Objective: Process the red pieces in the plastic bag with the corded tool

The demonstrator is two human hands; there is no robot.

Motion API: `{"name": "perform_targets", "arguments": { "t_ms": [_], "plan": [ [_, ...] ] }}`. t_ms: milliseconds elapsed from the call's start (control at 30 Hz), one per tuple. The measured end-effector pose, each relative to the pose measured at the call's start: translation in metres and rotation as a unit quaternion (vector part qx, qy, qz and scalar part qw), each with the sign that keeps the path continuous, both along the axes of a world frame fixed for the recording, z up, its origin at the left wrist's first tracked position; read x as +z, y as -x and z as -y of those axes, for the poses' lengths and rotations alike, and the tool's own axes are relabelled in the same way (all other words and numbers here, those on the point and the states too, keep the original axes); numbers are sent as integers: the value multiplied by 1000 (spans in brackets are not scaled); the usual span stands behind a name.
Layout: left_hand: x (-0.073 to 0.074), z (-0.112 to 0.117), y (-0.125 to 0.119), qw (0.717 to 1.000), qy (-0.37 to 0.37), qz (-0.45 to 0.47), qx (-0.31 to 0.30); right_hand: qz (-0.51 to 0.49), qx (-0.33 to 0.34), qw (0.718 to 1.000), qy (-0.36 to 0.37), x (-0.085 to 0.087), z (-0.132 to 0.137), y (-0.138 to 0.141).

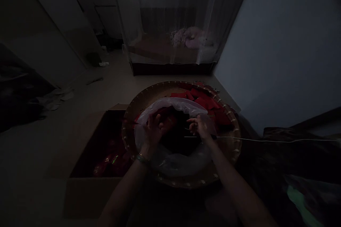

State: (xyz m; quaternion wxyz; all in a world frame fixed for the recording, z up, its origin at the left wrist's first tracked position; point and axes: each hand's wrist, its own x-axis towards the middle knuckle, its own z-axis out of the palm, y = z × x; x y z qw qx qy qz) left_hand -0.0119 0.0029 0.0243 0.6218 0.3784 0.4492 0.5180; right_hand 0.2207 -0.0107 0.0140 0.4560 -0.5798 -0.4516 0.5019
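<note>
In the dim head view, an open clear plastic bag (pixel 173 165) with a dark inside sits in a round woven bamboo tray (pixel 128 138). My left hand (pixel 153 129) is at the bag's left side, its fingers bent and apart, next to a red piece (pixel 169 122) inside the bag. My right hand (pixel 198 127) is over the bag's right side with curled fingers. It is closed around a corded tool with a thin metal rod (pixel 190 137), whose dark handle is mostly hidden by the hand. A white cord (pixel 253 139) runs from it to the right.
Red packets (pixel 202 101) lie in the tray's far right part. Beside it on the left stands an open cardboard box (pixel 87 191) with shiny red packages (pixel 112 158). Behind are a netted bed (pixel 173 48) and, on the right, a pale wall (pixel 282 49). Dark cloth-like items are at right.
</note>
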Motion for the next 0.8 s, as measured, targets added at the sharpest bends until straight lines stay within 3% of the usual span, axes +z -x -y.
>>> {"name": "perform_targets", "arguments": {
  "t_ms": [67, 133, 200, 267, 333, 400, 533, 800],
  "plan": [
    [-1, -3, -1, 999, -26, -30, -11, 35, 19, 999, 8, -6, -1, 4],
    [-3, -3, -7, 978, -92, -182, -46, 95, 48, 994, 0, -13, -2, 9],
    [-4, 0, -13, 899, -170, -399, -62, 156, 73, 985, -18, -17, -2, 12],
    [-4, 2, -16, 783, -207, -583, -62, 200, 88, 975, -36, -20, -1, 13],
    [-3, 3, -17, 689, -204, -692, -72, 223, 94, 969, -47, -22, -1, 14],
    [-3, 2, -16, 639, -193, -739, -92, 237, 101, 965, -55, -24, 0, 14],
    [-5, -3, -14, 608, -190, -765, -92, 251, 115, 959, -63, -26, 2, 15],
    [-8, 0, -15, 604, -191, -769, -85, 273, 129, 950, -83, -29, 5, 19]
  ]
}}
